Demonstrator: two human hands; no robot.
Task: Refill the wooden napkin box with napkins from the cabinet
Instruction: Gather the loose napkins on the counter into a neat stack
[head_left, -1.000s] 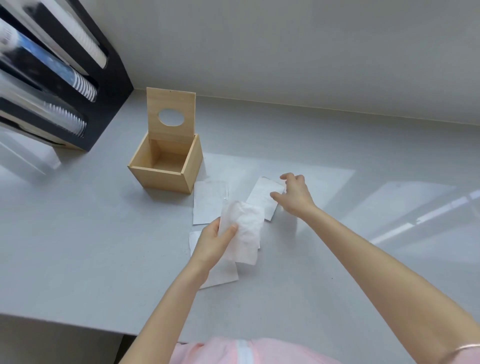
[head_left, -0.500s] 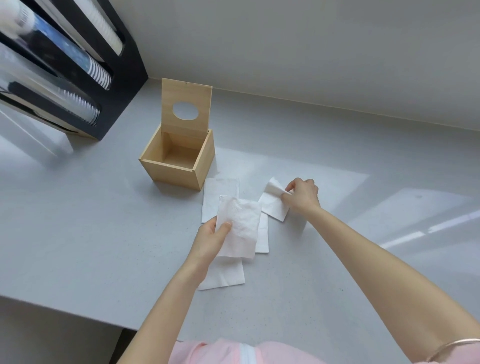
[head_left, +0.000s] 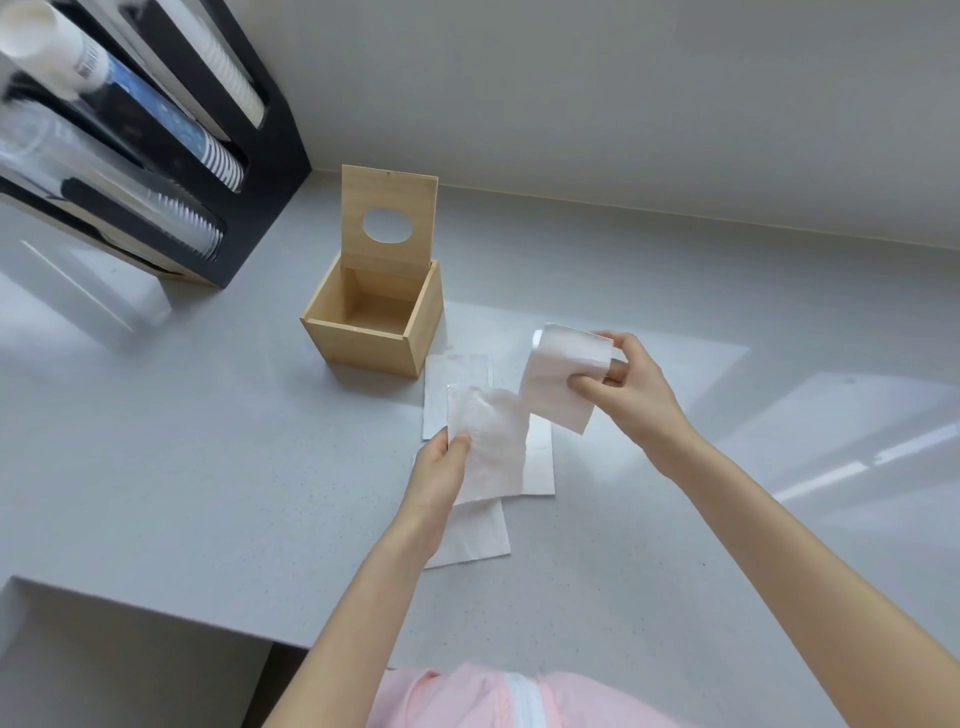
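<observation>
So closest to me there's the pink top, and both bare arms stretched out over the desk (head_left: 182, 467). The left hand (head_left: 441, 467) is pinched shut on a crumpled napkin (head_left: 488, 447), thumb on top, holding it just above the loose ones. The big change from a second ago is on the other side: the right hand (head_left: 628, 384) was flat down on the desk working at the edge of a napkin, and now it's got that second napkin (head_left: 563, 379) lifted clear, clamped between thumb and fingers, hanging at a tilt with its top edge curling over. So both hands are loaded now, one napkin each.

My read is that she's gathering them up one at a time to stack before they go in. Nothing's in the box yet, so the refill's barely started.

Under the hands there are still napkins lying flat on the desk: one (head_left: 472, 535) nearest the body, one (head_left: 537, 462) peeking out to the right of the crumpled one, and another (head_left: 457, 379) right by the box corner, touching or nearly so, can't tell which.

Just past those sits the wooden napkin box (head_left: 363, 343), lid (head_left: 389, 221) flipped straight up with its oval hole showing, inside bare down to the wood.

The desk is a plain pale grey slab with soft window reflections across the right side. Back left there's a black dispenser rack (head_left: 260, 171) holding sleeves of cups, and behind everything just a blank light wall (head_left: 623, 104).
</observation>
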